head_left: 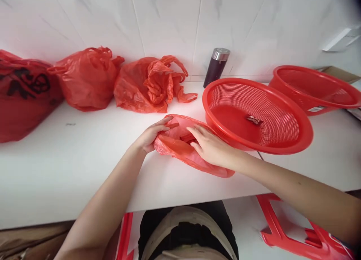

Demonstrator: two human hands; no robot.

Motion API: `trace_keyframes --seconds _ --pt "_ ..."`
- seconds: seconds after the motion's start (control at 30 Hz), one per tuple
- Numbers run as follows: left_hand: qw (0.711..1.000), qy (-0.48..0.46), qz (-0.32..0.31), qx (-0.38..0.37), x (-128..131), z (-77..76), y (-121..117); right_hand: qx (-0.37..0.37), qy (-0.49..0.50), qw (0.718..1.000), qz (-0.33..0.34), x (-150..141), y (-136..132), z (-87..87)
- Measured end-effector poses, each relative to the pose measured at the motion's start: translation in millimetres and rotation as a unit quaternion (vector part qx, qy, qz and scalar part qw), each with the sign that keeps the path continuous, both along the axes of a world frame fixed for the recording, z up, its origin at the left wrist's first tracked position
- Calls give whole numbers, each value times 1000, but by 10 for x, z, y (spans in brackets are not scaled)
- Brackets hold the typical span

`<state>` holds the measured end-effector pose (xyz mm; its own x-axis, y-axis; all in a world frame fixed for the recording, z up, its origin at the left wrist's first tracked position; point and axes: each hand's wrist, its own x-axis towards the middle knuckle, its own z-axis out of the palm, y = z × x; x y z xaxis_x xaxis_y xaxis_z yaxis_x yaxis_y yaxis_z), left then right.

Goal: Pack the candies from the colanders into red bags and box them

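A red plastic bag lies on the white counter in front of me, its mouth spread open. My left hand grips the bag's left rim, fingers curled over the edge. My right hand rests on the bag's right side with fingers reaching into the opening; what they touch inside is hidden. Just right of the bag sits a red plastic colander with a small dark object on its bottom.
A second red colander stands at the far right. A dark flask with a steel cap stands by the tiled wall. Three filled red bags line the back left. A red stool is below the counter.
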<state>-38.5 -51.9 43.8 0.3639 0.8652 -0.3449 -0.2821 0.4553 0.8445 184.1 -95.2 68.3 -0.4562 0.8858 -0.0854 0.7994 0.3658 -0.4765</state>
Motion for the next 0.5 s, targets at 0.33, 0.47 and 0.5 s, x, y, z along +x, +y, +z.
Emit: trace_keyframes --seconds 0.33,0.47,0.5 --pt "998 -27 -38 47 -41 124 -68 246 32 968 -44 531 165 787" --pt "989 -23 -133 59 -111 228 -134 127 -169 957 -199 1460 783 589" --pt "986 -10 -153 62 -132 248 -146 121 -186 954 -200 1633 870 496"
